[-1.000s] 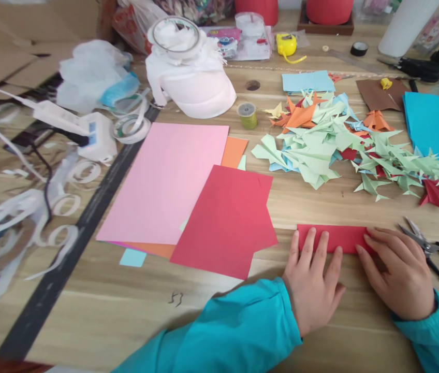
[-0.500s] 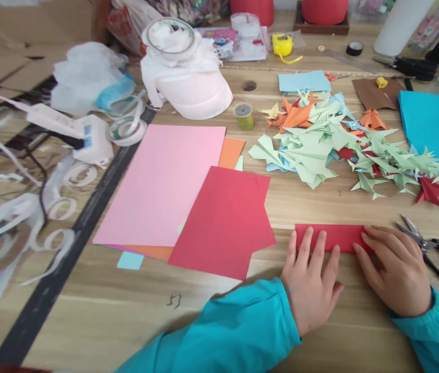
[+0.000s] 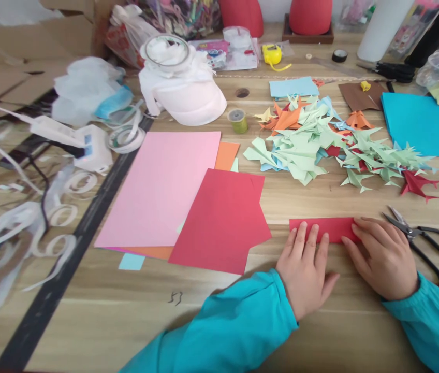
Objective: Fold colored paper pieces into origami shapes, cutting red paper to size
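Observation:
A folded red paper strip [image 3: 332,226] lies flat on the wooden table [image 3: 126,311] in front of me. My left hand [image 3: 305,264] rests palm down with its fingers stretched out, fingertips pressing the strip's left part. My right hand [image 3: 382,255] lies flat over the strip's right end, fingers together and extended. Both sleeves are teal.
Black-handled scissors [image 3: 425,239] lie just right of my right hand. Red [image 3: 223,223], pink [image 3: 165,186] and orange sheets overlap to the left. A heap of folded paper shapes [image 3: 320,145], a turquoise sheet [image 3: 423,124], a thread spool [image 3: 238,119], tape rolls [image 3: 126,137] and a white cap [image 3: 183,93] sit further back.
Both hands stay pressed on the red strip in the same pose. The view has tilted a little, so everything sits slightly higher and more to the left in the frame.

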